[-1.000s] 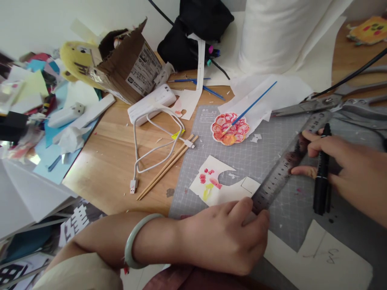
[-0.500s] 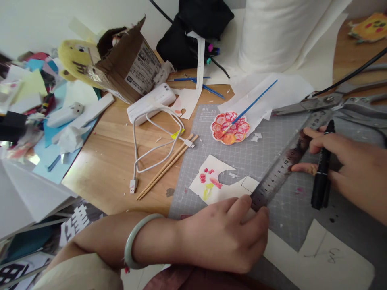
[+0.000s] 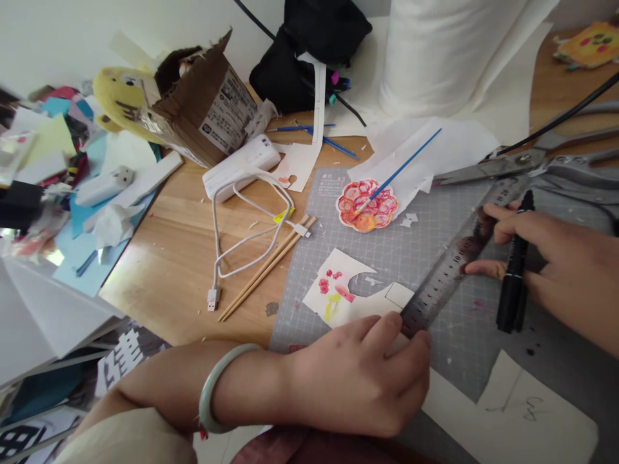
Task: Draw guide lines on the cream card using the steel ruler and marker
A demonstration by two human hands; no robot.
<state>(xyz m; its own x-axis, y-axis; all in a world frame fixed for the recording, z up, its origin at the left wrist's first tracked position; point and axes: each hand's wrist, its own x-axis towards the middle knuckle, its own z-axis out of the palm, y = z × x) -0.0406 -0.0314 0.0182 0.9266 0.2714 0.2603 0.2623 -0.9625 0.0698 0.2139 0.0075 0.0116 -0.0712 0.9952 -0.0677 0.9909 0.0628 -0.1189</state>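
My left hand (image 3: 362, 380), a pale green bangle (image 3: 213, 380) on its wrist, pinches the low-numbered end of a metal ruler (image 3: 442, 278). The ruler slants across a grey cutting mat (image 3: 440, 225). A black marker (image 3: 513, 277) is held in my right hand (image 3: 565, 258), while its thumb and a fingertip touch the ruler's far half. Beside my left fingers lies a paint-spotted paper offcut (image 3: 355, 303) with a drawn rectangle, partly covered by the hand. Another white paper piece (image 3: 546, 419) with pen marks lies below my right hand.
A painted flower cutout (image 3: 365, 223) with a blue paintbrush (image 3: 411, 160) across it lies on the mat. Scissors (image 3: 507, 166) are by the ruler's far end. Leftwards are wooden chopsticks (image 3: 265, 274), a white cable (image 3: 216, 232), a power bank (image 3: 242, 164) and a cardboard box (image 3: 193, 122).
Almost nothing differs. Both hands keep their places on the ruler, and the view has shifted very slightly.
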